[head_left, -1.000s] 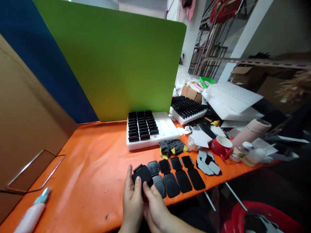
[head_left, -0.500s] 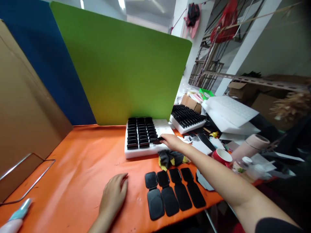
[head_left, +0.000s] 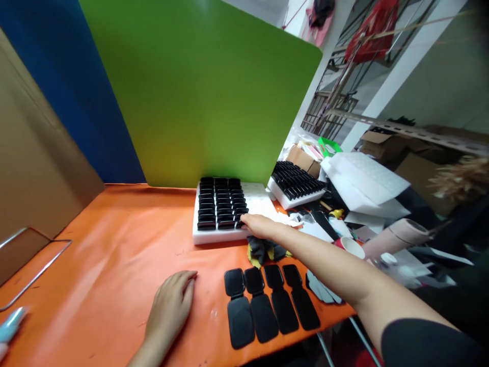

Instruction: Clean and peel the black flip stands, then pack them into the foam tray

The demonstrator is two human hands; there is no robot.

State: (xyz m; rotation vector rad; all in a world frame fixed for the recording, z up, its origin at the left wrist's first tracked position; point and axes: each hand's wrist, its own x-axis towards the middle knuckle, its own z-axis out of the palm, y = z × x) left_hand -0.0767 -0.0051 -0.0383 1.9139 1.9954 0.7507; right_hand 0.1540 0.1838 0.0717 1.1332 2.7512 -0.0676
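Observation:
My right hand reaches forward to the white foam tray. Its fingers are pinched on a small closed black case at the front of the tray's third column. The tray's left half holds rows of several such black cases; its right half is bare foam. My left hand lies flat on the orange table, fingers loosely spread and holding nothing. Just right of it, several open black cases lie side by side near the table's front edge.
A green board stands behind the tray, with a blue panel and a brown cardboard wall on the left. Grey-yellow gloves, a second tray of black cases, a red cup, foam sheets and clutter fill the right. A wire frame lies at left.
Both hands held one black case near the front edge; my right hand carried it to the foam tray and now sets it at the front row. My left hand dropped flat onto the table.

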